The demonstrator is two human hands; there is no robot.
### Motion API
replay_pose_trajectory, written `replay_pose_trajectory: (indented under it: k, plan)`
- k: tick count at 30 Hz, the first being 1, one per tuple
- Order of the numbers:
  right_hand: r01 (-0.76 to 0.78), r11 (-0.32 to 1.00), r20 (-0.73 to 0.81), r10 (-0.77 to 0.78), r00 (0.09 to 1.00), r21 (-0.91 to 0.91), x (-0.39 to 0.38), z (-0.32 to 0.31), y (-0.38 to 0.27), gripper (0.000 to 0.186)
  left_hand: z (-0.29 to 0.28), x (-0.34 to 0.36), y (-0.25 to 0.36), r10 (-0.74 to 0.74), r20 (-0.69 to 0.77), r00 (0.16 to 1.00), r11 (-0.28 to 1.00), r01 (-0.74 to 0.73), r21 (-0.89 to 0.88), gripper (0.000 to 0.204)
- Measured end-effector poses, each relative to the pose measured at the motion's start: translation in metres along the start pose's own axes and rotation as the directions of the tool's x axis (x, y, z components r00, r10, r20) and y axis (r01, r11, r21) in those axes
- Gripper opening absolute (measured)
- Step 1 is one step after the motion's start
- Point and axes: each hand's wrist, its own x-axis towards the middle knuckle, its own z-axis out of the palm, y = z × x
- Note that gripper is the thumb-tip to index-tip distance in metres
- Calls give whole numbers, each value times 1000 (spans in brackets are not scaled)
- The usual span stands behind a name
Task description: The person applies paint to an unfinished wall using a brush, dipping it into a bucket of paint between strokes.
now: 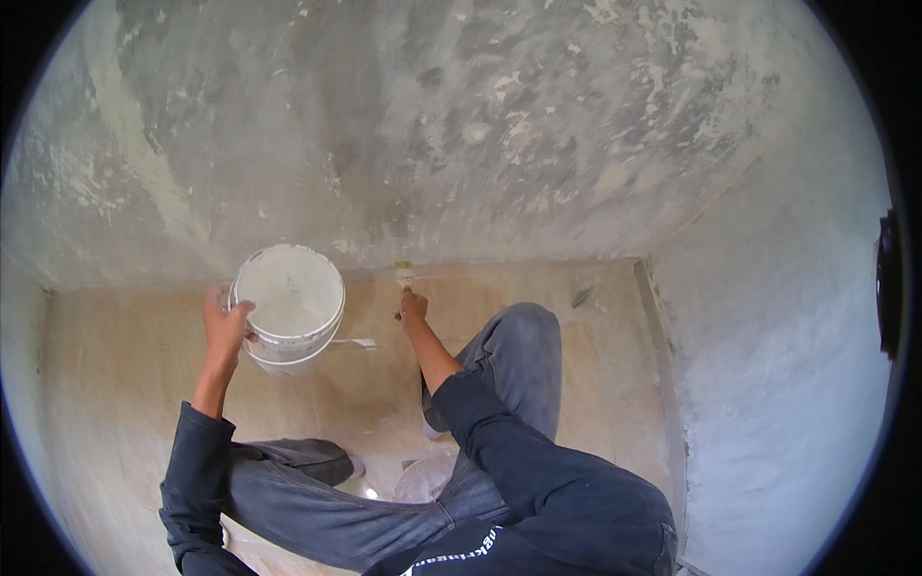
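Note:
In the head view my left hand [229,322] grips the left rim of a white plastic bucket [293,298], which has pale material inside and what looks like a second bucket below it. My right hand [413,307] is closed on a paintbrush [404,270], whose bristles are at the foot of the mottled grey wall [432,125], right of the bucket. A white flat tool [357,342] shows low beside the bucket on its right; whether it rests on the floor is unclear.
The tan floor [134,374] meets walls at the front, left and right [778,365]. My bent legs [509,355] are below and right of the bucket. A pale round object [423,475] lies under them, partly hidden. A dark object [885,283] is at the far right rim.

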Motion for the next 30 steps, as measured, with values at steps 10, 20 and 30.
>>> replay_pose_trajectory:
  k: [10, 20, 30]
  plan:
    - [549, 802, 316, -598, 737, 235, -123, 27, -149, 42, -2, 1, -1, -93, 1, 996, 996, 93, 10, 48]
    - [755, 592, 220, -806, 550, 281, -119, 13, -198, 49, 13, -2, 5, -99, 4, 995, 995, 99, -20, 46]
    - [417, 909, 340, -390, 856, -5, -59, 2, -75, 47, 12, -6, 18, -95, 42, 995, 996, 95, 4, 44]
